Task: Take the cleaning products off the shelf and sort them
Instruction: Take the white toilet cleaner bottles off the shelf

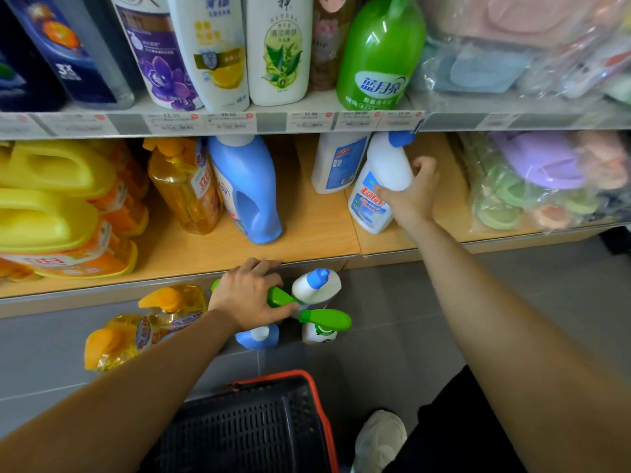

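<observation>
A white spray bottle (375, 186) with a blue trigger, tilted on the wooden shelf (317, 230), is gripped by the right hand (415, 196), thumb laid across its label and fingers curled round its far side; a second white bottle (336, 162) is seen just left of those fingers. Lower down, the green sprayer head (278, 297) of a bottle on the grey floor (409, 319) is clasped by the left hand (247, 295), with a blue-capped white bottle (316, 285) and another green-topped bottle (324, 324) just right of its thumb and a black basket (259, 428) below the wrist.
</observation>
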A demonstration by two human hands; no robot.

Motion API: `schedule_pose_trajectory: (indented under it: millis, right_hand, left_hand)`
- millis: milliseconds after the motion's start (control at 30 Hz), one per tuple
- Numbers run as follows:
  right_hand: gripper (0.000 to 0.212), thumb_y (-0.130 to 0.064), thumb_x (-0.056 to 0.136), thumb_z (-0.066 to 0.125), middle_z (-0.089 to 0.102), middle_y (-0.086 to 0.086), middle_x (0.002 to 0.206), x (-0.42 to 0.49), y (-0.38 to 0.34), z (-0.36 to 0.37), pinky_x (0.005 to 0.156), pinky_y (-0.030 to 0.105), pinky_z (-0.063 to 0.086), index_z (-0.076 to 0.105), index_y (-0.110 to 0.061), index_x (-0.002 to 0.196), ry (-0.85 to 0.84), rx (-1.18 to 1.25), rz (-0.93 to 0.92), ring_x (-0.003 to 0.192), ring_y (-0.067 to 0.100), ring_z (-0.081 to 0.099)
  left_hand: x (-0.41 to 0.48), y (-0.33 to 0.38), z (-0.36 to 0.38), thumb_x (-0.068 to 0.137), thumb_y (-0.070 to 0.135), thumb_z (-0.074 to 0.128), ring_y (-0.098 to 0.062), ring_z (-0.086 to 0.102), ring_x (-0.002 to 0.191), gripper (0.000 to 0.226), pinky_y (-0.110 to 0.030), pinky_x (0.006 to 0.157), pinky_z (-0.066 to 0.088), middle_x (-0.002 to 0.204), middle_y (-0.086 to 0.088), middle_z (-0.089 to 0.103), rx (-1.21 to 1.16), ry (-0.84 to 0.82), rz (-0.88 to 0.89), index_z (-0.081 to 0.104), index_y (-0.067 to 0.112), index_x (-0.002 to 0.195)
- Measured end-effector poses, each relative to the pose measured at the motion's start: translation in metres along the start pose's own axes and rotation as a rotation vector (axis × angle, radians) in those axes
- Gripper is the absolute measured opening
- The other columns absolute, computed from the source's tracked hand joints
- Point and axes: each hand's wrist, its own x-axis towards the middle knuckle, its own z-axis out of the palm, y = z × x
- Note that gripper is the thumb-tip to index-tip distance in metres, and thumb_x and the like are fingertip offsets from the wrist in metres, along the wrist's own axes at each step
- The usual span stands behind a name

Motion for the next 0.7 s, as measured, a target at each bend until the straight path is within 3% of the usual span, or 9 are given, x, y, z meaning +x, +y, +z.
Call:
schedule_pose_trajectory:
  millis: [100, 167, 300, 400, 467, 567, 700]
  right_hand:
    - [0.075, -0.017, 0.066, 0.089, 0.058, -0.003, 0.12, -0.009, -0.001, 0.003, 0.081, 0.035, 0.054, 0.04, -0.021, 0.122, -0.062, 0.019, -0.033, 0.105, 0.018, 0.06]
    - [0.079, -0.02, 0.065, 0.09, 0.063, -0.001, 0.124, -0.017, -0.002, 0.005, 0.08, 0.032, 0.051, 0.045, -0.021, 0.129, -0.076, -0.019, -0.081, 0.106, 0.019, 0.06]
    - [0.07, -0.026, 0.064, 0.087, 0.066, -0.006, 0.118, -0.032, -0.007, 0.005, 0.072, 0.018, 0.044, 0.054, -0.031, 0.125, -0.133, -0.036, -0.225, 0.103, 0.013, 0.057]
    - [0.07, -0.028, 0.066, 0.08, 0.066, -0.006, 0.117, -0.044, -0.015, 0.0, 0.081, 0.029, 0.052, 0.054, -0.03, 0.131, -0.172, -0.071, -0.295, 0.105, 0.015, 0.059]
    - [0.072, -0.029, 0.066, 0.079, 0.066, -0.004, 0.119, -0.052, -0.022, -0.007, 0.084, 0.029, 0.051, 0.054, -0.028, 0.133, -0.193, -0.098, -0.343, 0.107, 0.016, 0.06]
    - [0.072, -0.033, 0.065, 0.08, 0.066, -0.005, 0.123, -0.065, -0.038, -0.02, 0.088, 0.029, 0.05, 0.056, -0.027, 0.133, -0.204, -0.116, -0.41, 0.11, 0.015, 0.059]
    - [0.072, -0.025, 0.062, 0.088, 0.064, -0.008, 0.12, -0.086, -0.07, -0.042, 0.086, 0.037, 0.054, 0.054, -0.029, 0.125, -0.239, -0.095, -0.42, 0.108, 0.016, 0.059]
  left_hand:
    - [-0.002, -0.003, -0.002, 0.074, 0.091, 0.033, -0.016, 0.049, 0.128, 0.073, -0.035, 0.081, 0.051, 0.145, 0.015, 0.053, 0.002, -0.024, -0.003, 0.07, 0.038, 0.107]
    - [-0.001, -0.002, -0.002, 0.074, 0.092, 0.033, -0.015, 0.047, 0.131, 0.073, -0.035, 0.082, 0.051, 0.147, 0.016, 0.051, 0.006, -0.03, -0.012, 0.069, 0.039, 0.109]
    - [-0.001, -0.002, -0.006, 0.073, 0.094, 0.028, -0.013, 0.043, 0.134, 0.077, -0.035, 0.087, 0.05, 0.15, 0.019, 0.046, 0.012, -0.081, -0.019, 0.065, 0.042, 0.117]
    - [0.002, -0.003, -0.012, 0.074, 0.093, 0.037, -0.012, 0.038, 0.136, 0.074, -0.037, 0.095, 0.047, 0.151, 0.02, 0.043, -0.047, -0.161, -0.023, 0.059, 0.045, 0.127]
    - [0.004, -0.003, -0.016, 0.078, 0.084, 0.051, -0.012, 0.037, 0.138, 0.068, -0.039, 0.103, 0.042, 0.151, 0.02, 0.042, -0.134, -0.198, -0.036, 0.056, 0.045, 0.133]
    - [0.006, -0.004, -0.026, 0.086, 0.053, 0.073, -0.02, 0.043, 0.137, 0.059, -0.035, 0.112, 0.036, 0.149, 0.008, 0.051, -0.358, -0.156, -0.058, 0.059, 0.03, 0.138]
    - [0.0, 0.008, -0.062, 0.087, 0.028, 0.079, -0.019, 0.059, 0.123, 0.049, -0.038, 0.103, 0.048, 0.131, 0.0, 0.066, -0.65, 0.047, -0.09, 0.063, 0.017, 0.133]
